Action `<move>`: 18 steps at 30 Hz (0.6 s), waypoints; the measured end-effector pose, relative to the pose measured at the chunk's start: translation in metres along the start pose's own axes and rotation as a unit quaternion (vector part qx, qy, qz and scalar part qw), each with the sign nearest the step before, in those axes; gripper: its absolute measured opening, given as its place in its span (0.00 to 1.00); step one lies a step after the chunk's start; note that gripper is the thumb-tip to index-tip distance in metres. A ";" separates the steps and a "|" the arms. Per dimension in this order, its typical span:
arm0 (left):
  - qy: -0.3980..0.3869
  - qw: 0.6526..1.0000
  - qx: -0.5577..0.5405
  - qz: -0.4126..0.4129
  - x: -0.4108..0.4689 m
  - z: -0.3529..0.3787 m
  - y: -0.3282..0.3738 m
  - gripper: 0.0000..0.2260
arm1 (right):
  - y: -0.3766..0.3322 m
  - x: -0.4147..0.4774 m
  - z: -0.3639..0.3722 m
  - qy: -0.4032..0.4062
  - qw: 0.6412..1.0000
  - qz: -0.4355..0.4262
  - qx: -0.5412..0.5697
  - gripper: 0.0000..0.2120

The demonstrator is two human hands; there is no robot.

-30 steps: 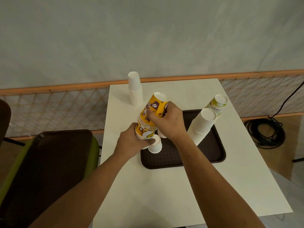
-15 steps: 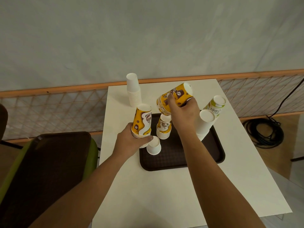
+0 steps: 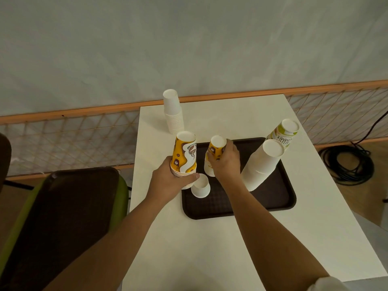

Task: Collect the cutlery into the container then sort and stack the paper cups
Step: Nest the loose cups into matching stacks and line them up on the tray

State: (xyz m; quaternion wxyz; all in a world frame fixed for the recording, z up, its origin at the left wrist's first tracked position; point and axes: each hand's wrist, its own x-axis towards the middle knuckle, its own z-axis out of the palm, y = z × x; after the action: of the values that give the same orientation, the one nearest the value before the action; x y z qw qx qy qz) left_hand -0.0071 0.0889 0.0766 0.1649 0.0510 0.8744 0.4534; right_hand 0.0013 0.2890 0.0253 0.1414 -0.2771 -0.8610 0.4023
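Fingers (image 3: 227,146) of the right hand (image 3: 225,162) grip a small yellow stack (image 3: 214,156) on the tray (image 3: 273,198), best seated squarely, while the left hand (image 3: 168,181) clasps taller yellow cups (image 3: 184,156).

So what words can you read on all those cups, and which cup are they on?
"SUMMER": upside down on the green and white cup stack at the tray's far right corner.
A second word beside it, maybe "HELLO", is partly hidden and too blurred to be sure of.
The yellow and brown cups in the left hand and right hand show pictures only, no words I can read.
The plain white stacks carry no print.
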 end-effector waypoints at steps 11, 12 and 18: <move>0.006 1.000 -0.009 0.005 0.001 0.009 0.003 0.36 | 0.017 -0.013 0.001 -0.036 0.997 0.048 0.058 0.45; 0.007 1.000 -0.010 0.006 0.000 0.009 0.003 0.36 | 0.015 -0.018 -0.003 -0.037 0.996 0.047 0.061 0.47; 0.008 1.000 -0.013 0.012 -0.006 0.013 0.009 0.33 | -0.019 -0.060 -0.033 0.042 0.991 -0.047 0.117 0.27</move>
State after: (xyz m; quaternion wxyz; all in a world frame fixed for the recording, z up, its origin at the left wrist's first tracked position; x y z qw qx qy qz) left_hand 0.0021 0.1025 0.0786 0.1532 0.0556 0.8692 0.4669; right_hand 0.0585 0.2642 0.0599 0.2276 -0.2347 -0.8136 0.4808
